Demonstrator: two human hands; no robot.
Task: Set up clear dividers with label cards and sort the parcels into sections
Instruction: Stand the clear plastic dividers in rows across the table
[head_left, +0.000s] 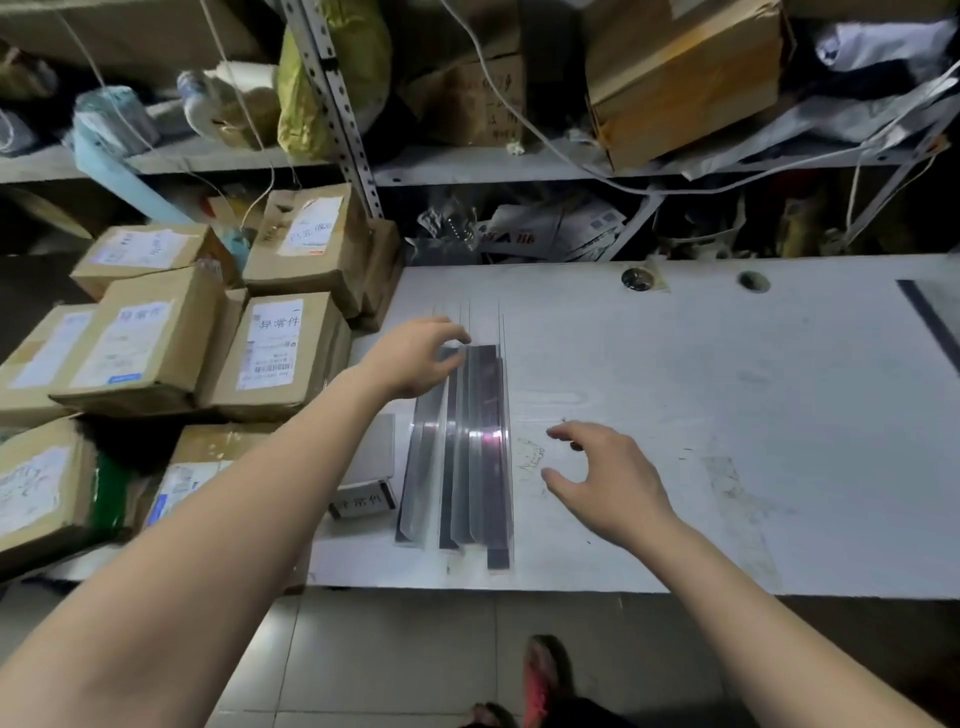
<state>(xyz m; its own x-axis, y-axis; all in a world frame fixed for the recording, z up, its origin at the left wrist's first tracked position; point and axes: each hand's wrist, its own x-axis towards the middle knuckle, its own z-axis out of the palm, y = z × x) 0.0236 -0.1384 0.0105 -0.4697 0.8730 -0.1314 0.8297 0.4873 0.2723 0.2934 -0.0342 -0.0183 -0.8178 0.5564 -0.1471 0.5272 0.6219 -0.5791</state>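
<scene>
several clear dividers (460, 447) lie flat, stacked, toward bench (727, 415) left edge | left hand (415, 358) fingers curl over their far end, apparently pinching | right hand (608, 483) loose, spread, just beside them | parcels (156, 338) piled left

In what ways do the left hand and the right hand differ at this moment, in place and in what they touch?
The left hand lies curled at the far end of the clear dividers; the right hand is nearer the person, beside the dividers, over the table. The left hand touches the dividers; the right hand is spread and holds nothing. Both are palm down. Whether the left hand has a grip cannot be told.
</scene>
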